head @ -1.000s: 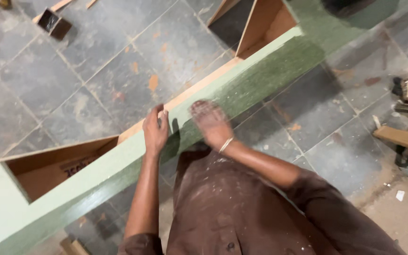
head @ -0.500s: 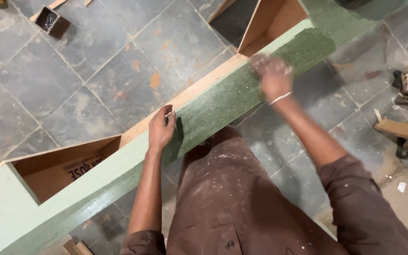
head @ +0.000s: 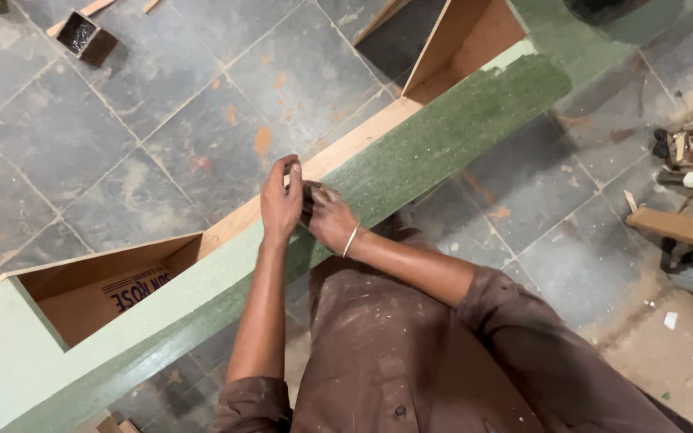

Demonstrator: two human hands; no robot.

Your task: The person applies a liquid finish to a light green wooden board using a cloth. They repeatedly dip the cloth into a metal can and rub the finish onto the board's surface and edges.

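Left hand (head: 280, 202) loosely curled | right hand (head: 329, 216) closed on hidden object | over green board (head: 442, 136)

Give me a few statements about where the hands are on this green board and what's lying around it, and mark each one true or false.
1. Both hands meet over the long green board. True.
2. The right hand is stretched far out along the board, away from the left hand. False: the two hands are close together.
3. A bangle sits on the right wrist. True.
4. The floor is bare wooden planks. False: it is grey stone tiles.
5. A small dark box lies on the floor. True.
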